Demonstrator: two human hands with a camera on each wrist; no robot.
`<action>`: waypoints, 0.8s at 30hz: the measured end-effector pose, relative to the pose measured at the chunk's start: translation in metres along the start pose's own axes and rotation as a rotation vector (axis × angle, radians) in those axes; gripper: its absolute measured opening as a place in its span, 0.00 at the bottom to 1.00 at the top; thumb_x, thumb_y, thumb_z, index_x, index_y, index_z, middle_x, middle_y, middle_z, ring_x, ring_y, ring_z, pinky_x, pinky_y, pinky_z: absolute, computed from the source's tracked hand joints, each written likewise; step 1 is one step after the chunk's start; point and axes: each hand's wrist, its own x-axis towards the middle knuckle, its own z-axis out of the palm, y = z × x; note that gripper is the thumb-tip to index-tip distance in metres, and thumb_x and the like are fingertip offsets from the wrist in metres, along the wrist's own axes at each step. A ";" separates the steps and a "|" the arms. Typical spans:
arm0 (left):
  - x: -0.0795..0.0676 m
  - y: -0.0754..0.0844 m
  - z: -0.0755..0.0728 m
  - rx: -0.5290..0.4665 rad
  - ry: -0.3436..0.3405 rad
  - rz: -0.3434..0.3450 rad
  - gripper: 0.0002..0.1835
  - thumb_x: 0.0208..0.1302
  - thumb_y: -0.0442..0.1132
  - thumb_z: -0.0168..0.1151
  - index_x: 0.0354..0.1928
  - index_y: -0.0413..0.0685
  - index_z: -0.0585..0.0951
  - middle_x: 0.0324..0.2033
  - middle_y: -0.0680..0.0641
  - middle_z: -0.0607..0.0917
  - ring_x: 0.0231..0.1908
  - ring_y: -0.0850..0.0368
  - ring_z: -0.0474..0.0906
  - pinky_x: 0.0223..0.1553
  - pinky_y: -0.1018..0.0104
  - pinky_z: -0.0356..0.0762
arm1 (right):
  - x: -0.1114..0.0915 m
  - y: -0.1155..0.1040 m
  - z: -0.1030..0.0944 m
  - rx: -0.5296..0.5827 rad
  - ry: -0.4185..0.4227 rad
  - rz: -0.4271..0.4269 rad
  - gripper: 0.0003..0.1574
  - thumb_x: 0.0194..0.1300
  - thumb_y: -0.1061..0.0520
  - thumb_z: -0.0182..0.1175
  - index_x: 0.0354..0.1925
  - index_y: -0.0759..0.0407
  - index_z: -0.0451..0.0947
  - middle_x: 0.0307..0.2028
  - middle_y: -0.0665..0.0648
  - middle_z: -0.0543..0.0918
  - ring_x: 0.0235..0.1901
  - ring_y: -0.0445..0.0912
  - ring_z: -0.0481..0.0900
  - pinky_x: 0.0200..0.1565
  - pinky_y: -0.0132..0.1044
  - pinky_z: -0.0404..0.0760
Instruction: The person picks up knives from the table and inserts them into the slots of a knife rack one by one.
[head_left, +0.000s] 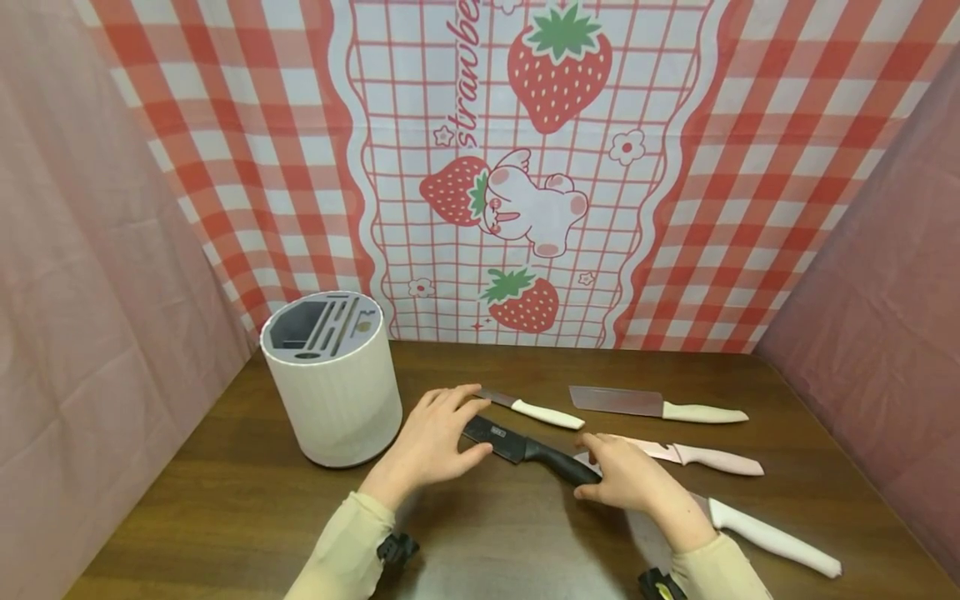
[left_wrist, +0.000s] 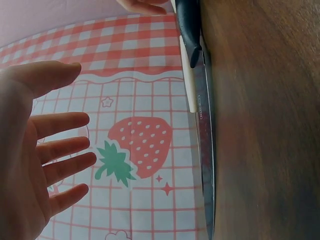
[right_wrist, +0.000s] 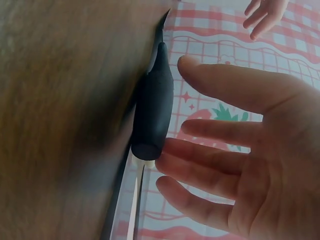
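Observation:
A black knife (head_left: 562, 463) lies on the table between my two hands, its handle toward the right. Over its blade hovers my left hand (head_left: 441, 440), fingers spread and apart from the blade. My right hand (head_left: 633, 477) is at the butt of the handle, its fingers loosely bent; in the right wrist view they stand beside the handle (right_wrist: 154, 110) without curling round it. Just behind the black knife is a small knife with a cream handle (head_left: 547, 414). Beneath the right hand and wrist runs the blade of a large white-handled knife (head_left: 776, 538), partly hidden.
At the left stands a white round knife block (head_left: 345, 417) with a grey slotted top (head_left: 314, 347). Toward the back right lie a cream-handled cleaver (head_left: 622, 402) and a pink knife (head_left: 718, 459). A strawberry-print cloth (head_left: 645, 275) hangs behind the brown table (head_left: 225, 500).

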 end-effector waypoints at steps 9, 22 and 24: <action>-0.001 -0.001 0.003 0.000 0.021 0.010 0.26 0.53 0.53 0.61 0.53 0.53 0.76 0.58 0.47 0.71 0.53 0.51 0.72 0.57 0.56 0.63 | -0.002 0.004 0.007 0.028 -0.031 -0.017 0.35 0.34 0.51 0.74 0.43 0.62 0.74 0.25 0.49 0.73 0.25 0.39 0.69 0.27 0.34 0.69; -0.001 0.001 0.003 0.020 0.008 0.009 0.25 0.53 0.54 0.60 0.53 0.53 0.76 0.58 0.48 0.71 0.53 0.52 0.72 0.57 0.57 0.64 | -0.003 0.004 0.008 0.043 -0.079 0.066 0.34 0.29 0.55 0.76 0.38 0.62 0.74 0.29 0.53 0.79 0.28 0.42 0.72 0.32 0.38 0.72; -0.001 0.001 0.004 0.017 0.004 0.008 0.25 0.53 0.54 0.60 0.52 0.53 0.76 0.58 0.48 0.71 0.53 0.52 0.72 0.57 0.57 0.64 | -0.004 0.004 0.009 0.046 -0.080 0.069 0.32 0.29 0.57 0.75 0.37 0.62 0.74 0.28 0.53 0.79 0.27 0.43 0.72 0.32 0.38 0.72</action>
